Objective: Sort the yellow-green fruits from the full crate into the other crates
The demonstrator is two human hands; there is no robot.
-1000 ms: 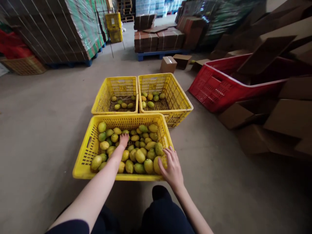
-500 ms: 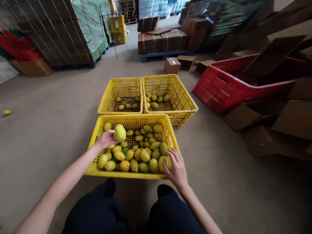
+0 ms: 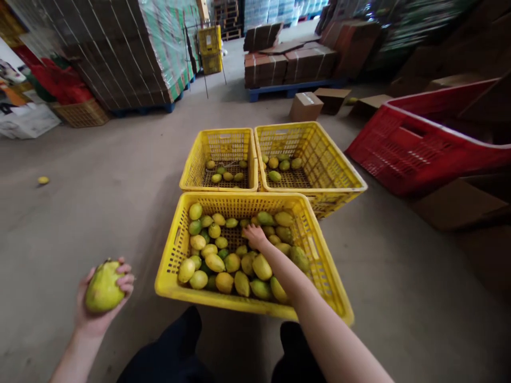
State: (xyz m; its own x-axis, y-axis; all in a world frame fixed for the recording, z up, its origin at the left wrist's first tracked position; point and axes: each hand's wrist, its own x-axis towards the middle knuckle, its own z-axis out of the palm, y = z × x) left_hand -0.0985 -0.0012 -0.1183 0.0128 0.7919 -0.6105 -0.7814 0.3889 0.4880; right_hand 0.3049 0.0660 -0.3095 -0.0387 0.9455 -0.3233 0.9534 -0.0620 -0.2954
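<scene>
A large yellow-green lemon rests in my left hand, the fingers curled around it. That hand is raised over the floor, left of the near yellow crate. Inside this crate lie many yellow and green lemons, with part of the slatted bottom showing near the middle. My right hand reaches down into the crate's middle, fingers apart and touching the lemons there. The fingertips are partly hidden among the fruit, and my right forearm covers some lemons.
Two yellow crates with a few lemons each stand directly behind the near one. At right are a red crate and cardboard boxes. One lemon lies on the floor at left. A small carton sits farther back.
My left hand has moved out of the crate to the left, holding a lemon. My right hand has left the crate's right side and reached into its middle. The view has shifted left.
</scene>
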